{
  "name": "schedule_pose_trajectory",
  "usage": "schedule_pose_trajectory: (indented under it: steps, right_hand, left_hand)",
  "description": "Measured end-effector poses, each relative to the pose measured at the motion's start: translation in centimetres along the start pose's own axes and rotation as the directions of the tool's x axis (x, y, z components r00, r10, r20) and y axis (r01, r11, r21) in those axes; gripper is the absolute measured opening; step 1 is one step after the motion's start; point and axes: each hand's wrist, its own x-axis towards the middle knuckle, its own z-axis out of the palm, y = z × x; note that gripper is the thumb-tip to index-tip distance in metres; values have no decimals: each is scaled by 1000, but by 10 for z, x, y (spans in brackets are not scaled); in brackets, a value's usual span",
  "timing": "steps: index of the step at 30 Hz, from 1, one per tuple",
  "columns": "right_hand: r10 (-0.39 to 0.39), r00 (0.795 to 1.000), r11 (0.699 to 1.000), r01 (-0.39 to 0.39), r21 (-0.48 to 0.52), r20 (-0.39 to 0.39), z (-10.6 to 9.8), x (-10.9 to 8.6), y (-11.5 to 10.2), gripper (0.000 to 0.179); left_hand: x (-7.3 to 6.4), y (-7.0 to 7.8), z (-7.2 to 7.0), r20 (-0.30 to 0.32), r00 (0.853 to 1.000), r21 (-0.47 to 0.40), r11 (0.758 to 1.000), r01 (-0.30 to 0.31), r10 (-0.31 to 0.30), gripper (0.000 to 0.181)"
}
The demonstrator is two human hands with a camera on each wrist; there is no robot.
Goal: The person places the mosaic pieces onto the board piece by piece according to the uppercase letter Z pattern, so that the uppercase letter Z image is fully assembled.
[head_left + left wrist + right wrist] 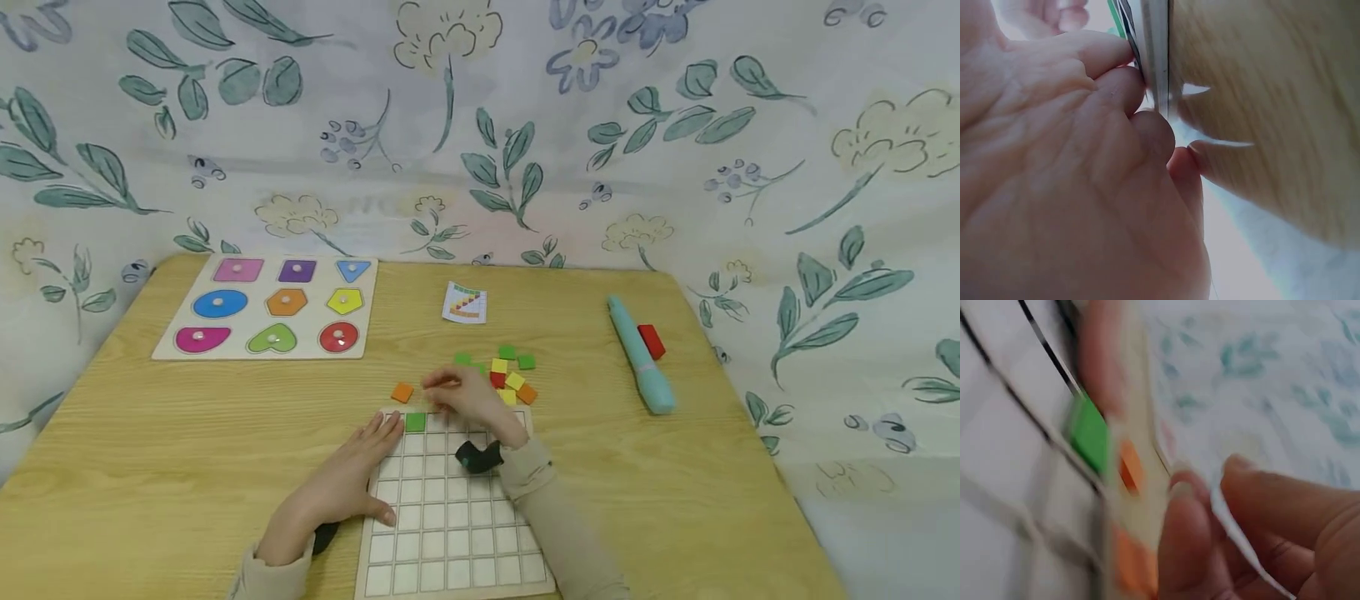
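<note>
A pale board of square cells [435, 517] lies on the table in front of the person. At its upper left a green square tile [416, 422] sits in a top-row cell. Spread out, the left hand [345, 475] rests on the board's left side, its fingertips close to that tile; the left wrist view shows its fingers along the board edge [1159, 50]. Above the board's top edge hovers the right hand [472, 396], fingers loosely bent. In the right wrist view its thumb [1185, 540] and a finger stand apart, with no tile visible between them.
An orange tile [402, 392] lies above the board, and several green, yellow, red and orange tiles [514, 381] cluster beyond the right hand. Further off are a shape puzzle [255, 340], a pattern card [465, 302], a turquoise pen-like object [641, 358] and a red block [652, 342].
</note>
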Motion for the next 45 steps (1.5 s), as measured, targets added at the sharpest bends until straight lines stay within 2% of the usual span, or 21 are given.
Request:
schedule_pose_trajectory:
  steps: [1,3,6,8,10,14,19,23,25,28,32,34,38,40,42,45]
  right_hand:
    - [26,999,998,-24,55,-24,-12,1,3,23]
    - [57,991,991,-41,124,-125,-37,2,12,26]
    - [97,953,981,-43,190,-288,-71,-1,32,25]
    - [113,934,974,-37,223,-339,-86,-4,47,26]
    - [115,934,970,-32,240,-338,-95,-6,60,28]
    - [110,938,979,-46,196,-329,-100,-8,70,32]
    - [106,926,994,-86,72,-362,-98,-7,66,33]
    - [113,916,993,-121,3,-385,-99,-8,65,33]
    - [120,912,992,-121,23,-393,-99,-9,66,32]
    - [140,906,989,-105,108,-400,-98,-10,66,31]
    - [178,896,966,-80,245,-407,-98,-11,64,31]
    - [199,895,949,-74,307,-400,-99,-12,63,32]
    - [241,915,865,-51,500,-323,-99,-15,60,33]
    - [253,936,805,-64,589,-245,-98,-16,53,34]
    - [235,959,757,-77,649,-160,-94,-17,46,28]
    - [194,981,699,-127,704,-16,-83,-16,38,20]
  left_hand:
    - [-2,-1,0,-3,1000,-2,1000,4,-4,123]
    - [-3,-2,1,-9,1000,-5,1000,9,-9,121]
    - [-5,-2,2,-5,1000,-18,1000,16,-16,118]
    - [-6,-3,2,2,1000,-23,999,22,-22,116]
    - [-6,-3,1,5,1000,-24,999,21,-21,115]
    - [-5,-4,0,4,1000,-25,1000,6,-6,114]
    - [-4,-6,-2,2,1000,-33,999,-3,3,113]
    - [-4,-6,-3,0,1000,-7,1000,-8,8,112]
    - [-4,-6,-3,-4,1000,4,1000,-11,11,111]
    - [-7,-6,-4,-7,1000,4,1000,-14,14,111]
    - [-9,-6,-6,-4,1000,-7,1000,-17,17,110]
    - [-10,-5,-6,-3,1000,-8,1000,-12,12,110]
    - [-10,-4,-6,-3,1000,-12,1000,-5,5,110]
    - [-10,-4,-6,-5,1000,-17,1000,2,-2,111]
    - [-10,-4,-6,-6,1000,-19,1000,4,-4,111]
    - [-9,-3,-4,-7,1000,-18,1000,4,-5,111]
